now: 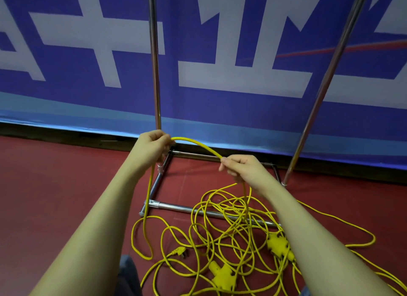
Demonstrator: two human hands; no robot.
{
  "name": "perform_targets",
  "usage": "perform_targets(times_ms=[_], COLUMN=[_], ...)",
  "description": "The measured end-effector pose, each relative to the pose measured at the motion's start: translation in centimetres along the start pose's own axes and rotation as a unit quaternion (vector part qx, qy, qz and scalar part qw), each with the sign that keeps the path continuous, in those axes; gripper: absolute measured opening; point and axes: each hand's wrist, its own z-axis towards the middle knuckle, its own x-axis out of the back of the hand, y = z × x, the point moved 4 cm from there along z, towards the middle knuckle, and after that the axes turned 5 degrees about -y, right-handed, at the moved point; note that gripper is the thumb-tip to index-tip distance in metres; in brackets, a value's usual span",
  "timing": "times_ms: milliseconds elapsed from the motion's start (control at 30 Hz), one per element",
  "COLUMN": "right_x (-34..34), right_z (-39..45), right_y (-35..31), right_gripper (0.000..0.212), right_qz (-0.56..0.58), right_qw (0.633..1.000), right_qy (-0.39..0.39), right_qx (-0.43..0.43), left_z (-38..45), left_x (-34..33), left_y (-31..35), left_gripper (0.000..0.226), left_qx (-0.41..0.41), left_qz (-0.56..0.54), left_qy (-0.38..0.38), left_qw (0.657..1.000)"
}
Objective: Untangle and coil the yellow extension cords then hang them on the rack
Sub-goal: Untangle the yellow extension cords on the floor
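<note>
A tangle of yellow extension cords (222,220) lies on the red floor, over the front bar of the metal rack (198,209). My left hand (152,145) and my right hand (242,167) both grip one yellow cord, and a short arc of it (198,144) spans between them. From the left hand a strand drops down to the floor. From the right hand another strand drops into the tangle. Two yellow multi-socket heads (222,276) (278,245) and a yellow plug (179,250) rest among the loops.
The rack's two chrome uprights (155,59) (328,75) rise in front of a blue and white banner (220,75) along the wall. Its base frame sits on the red floor (55,185). My jeans-clad knee (127,271) shows at the bottom.
</note>
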Motion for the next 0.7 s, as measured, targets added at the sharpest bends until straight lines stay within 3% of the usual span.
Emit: perform_targets(times_ms=[100,300,500,700], right_x=[-0.1,-0.7,-1.0,-0.4], right_z=[0.1,0.5,0.7,0.7], right_y=[-1.4,-2.2,-1.7,1.5], right_gripper=[0.028,0.028,0.024,0.023], right_qz=[0.005,-0.006,0.041,0.043], right_qw=[1.0,0.999,0.999,0.999], right_qy=[-0.004,0.003,-0.005,0.011], right_qx=[0.016,0.034,0.033,-0.011], left_z=[-0.1,-1.4,-1.0,-0.6], left_x=[-0.7,-4.1,-3.6,-2.9], left_y=[-0.4,0.9,1.0,1.4], left_gripper=[0.034,0.03,0.019,0.025], left_qx=[0.019,-0.037,-0.064,-0.046], left_qz=[0.041,0.136,0.028,-0.149], left_qy=[-0.054,-0.226,-0.132,-0.115], left_qw=[0.998,0.964,0.989,0.981])
